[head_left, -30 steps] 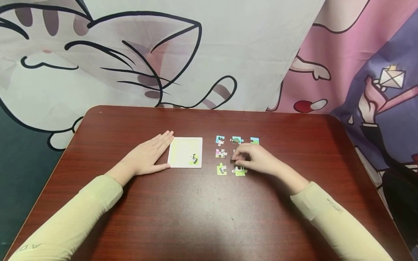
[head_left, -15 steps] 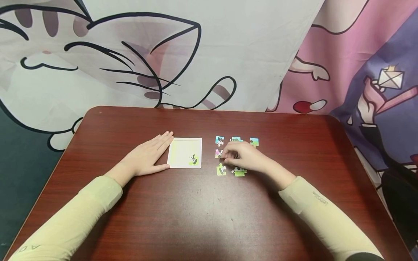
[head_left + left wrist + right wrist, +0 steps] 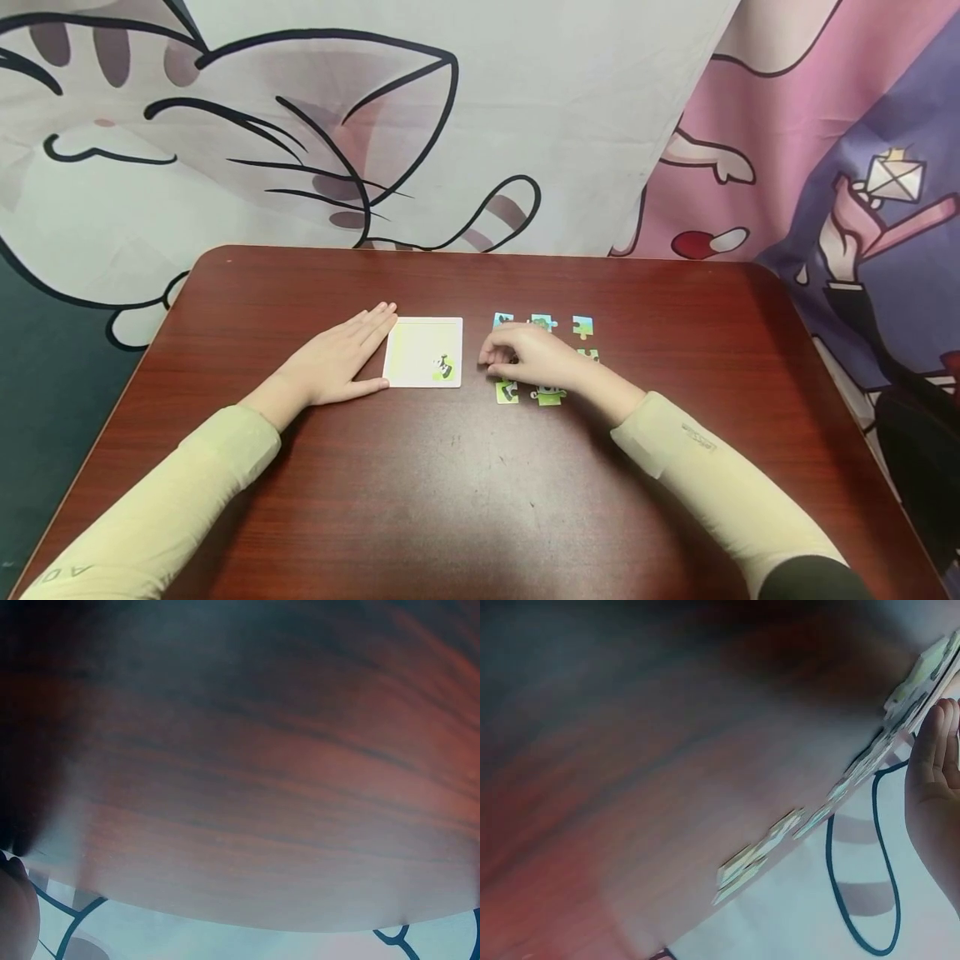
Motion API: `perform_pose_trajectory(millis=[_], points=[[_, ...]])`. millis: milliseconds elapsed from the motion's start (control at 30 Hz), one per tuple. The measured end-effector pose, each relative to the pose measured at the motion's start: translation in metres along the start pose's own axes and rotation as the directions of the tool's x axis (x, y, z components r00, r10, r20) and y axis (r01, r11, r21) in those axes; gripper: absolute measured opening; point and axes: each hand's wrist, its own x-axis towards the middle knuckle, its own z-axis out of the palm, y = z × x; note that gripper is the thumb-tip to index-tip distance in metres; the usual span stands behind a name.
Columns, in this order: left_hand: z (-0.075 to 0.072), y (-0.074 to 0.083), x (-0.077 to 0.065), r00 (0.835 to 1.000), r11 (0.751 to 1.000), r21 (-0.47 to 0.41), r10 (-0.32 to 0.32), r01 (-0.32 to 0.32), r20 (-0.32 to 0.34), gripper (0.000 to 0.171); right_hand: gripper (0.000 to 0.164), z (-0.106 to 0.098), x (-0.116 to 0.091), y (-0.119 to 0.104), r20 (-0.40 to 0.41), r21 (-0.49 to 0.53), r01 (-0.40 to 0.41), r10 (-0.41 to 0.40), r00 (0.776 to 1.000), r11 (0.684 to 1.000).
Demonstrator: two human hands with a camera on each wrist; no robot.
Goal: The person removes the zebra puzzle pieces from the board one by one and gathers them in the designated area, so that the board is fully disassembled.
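Note:
The left hand [image 3: 341,354] lies flat on the table, fingers straight, its fingertips and thumb at the left edge of a pale square puzzle board [image 3: 416,346]. A panda jigsaw piece [image 3: 443,367] sits in the board's lower right corner. Between board and loose pieces is the right hand [image 3: 525,354], fingers loosely curled, with nothing visible in them. It hides the middle of the group of jigsaw pieces [image 3: 550,397]. Top-row pieces [image 3: 582,326] and part of a right-hand piece [image 3: 588,354] show around it. The right wrist view shows the pieces [image 3: 757,859] nearly edge-on.
The dark red-brown wooden table [image 3: 465,500] has rounded far corners. Behind it hangs a white cloth [image 3: 585,108] with a cartoon cat, and a pink and purple printed cloth [image 3: 810,167] hangs at the right. A dark object [image 3: 911,450] stands beyond the right edge.
My right hand has moved left across the jigsaw pieces toward the board, uncovering the middle piece of the right column. The left hand and the board have stayed in place.

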Motion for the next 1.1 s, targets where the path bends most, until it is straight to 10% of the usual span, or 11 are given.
perform_pose_trajectory(millis=[1100], points=[[-0.001, 0.000, -0.001, 1.000, 1.000, -0.019, -0.004, 0.003, -0.013, 0.092, 0.029, 0.020, 0.062, -0.023, 0.117, -0.087, -0.023, 0.033, 0.993, 0.996]])
